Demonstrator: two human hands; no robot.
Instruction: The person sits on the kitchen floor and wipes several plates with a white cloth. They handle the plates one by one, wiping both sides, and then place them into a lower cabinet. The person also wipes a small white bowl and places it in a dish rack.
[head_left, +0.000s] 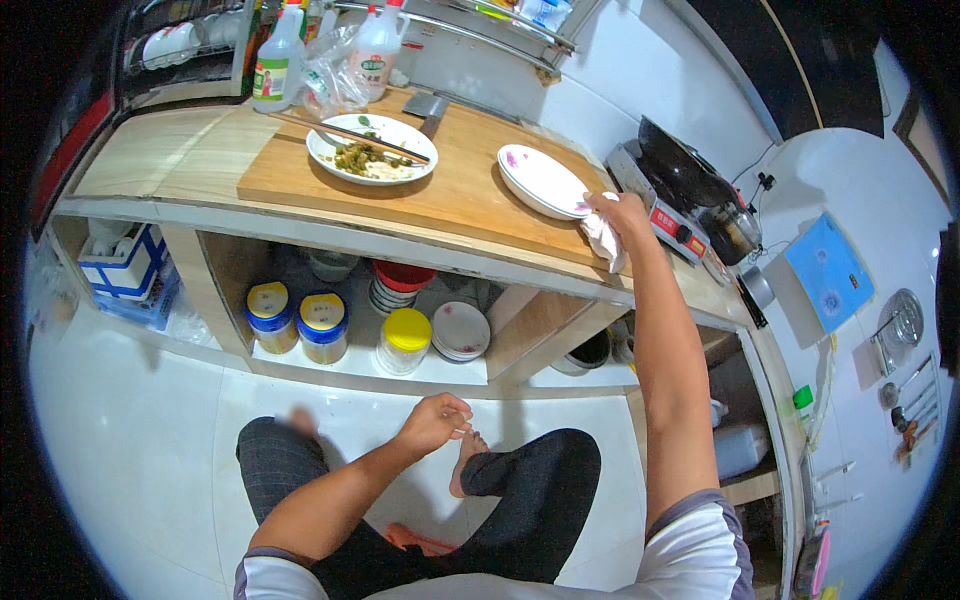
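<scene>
My right hand (621, 214) grips a crumpled white cloth (603, 238) at the right edge of a wooden cutting board (465, 187). Its fingertips are at the rim of stacked white plates (541, 180) with pink flower prints. My left hand (439, 424) hangs in front of the shelves with fingers curled; I cannot tell whether anything is between them. Left on the board, a white plate (322, 154) holds chopped green food remains, with wooden chopsticks (390, 147) across it. A cleaver (425, 105) lies behind that plate.
Bottles (279, 64) and a plastic bag (330, 75) stand at the back left. A portable gas stove (664, 214) with a black wok (679, 169) is at the right. Lidded jars (405, 341) and more plates (459, 330) fill the shelf below. A bare foot (469, 457) is on the floor.
</scene>
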